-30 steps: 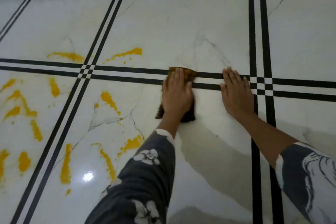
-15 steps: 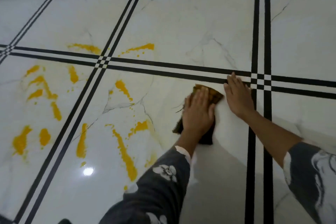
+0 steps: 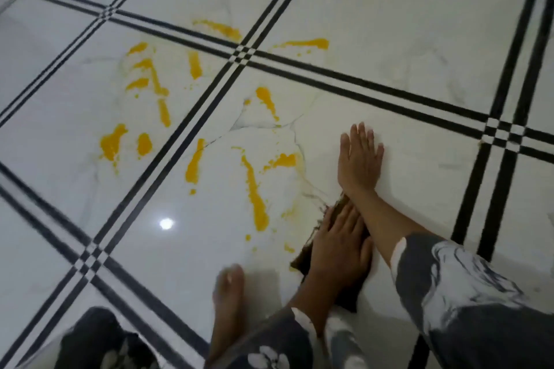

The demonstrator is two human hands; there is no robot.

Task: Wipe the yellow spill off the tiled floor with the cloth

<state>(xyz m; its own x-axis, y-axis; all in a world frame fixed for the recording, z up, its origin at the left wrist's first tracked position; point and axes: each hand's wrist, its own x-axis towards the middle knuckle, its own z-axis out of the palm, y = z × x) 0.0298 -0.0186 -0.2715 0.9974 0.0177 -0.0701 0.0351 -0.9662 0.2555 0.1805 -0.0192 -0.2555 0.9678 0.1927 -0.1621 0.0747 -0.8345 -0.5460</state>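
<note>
Across the left and middle of the tiled floor [image 3: 419, 69] I see the yellow spill [image 3: 254, 192] lying in thick streaks and blobs on both sides of the black lines. Just right of the nearest streak, my left hand [image 3: 338, 246] presses the brown cloth [image 3: 302, 262] down, fingers straight. Farther off, my right hand [image 3: 359, 159] rests spread on bare tile, holding nothing. Tile to their right looks clean, but I judge most of the wiping remains.

Yellow spill [image 3: 253, 192], brown cloth [image 3: 302, 262] — white marble-veined, black-striped floor [image 3: 389, 24]
</note>
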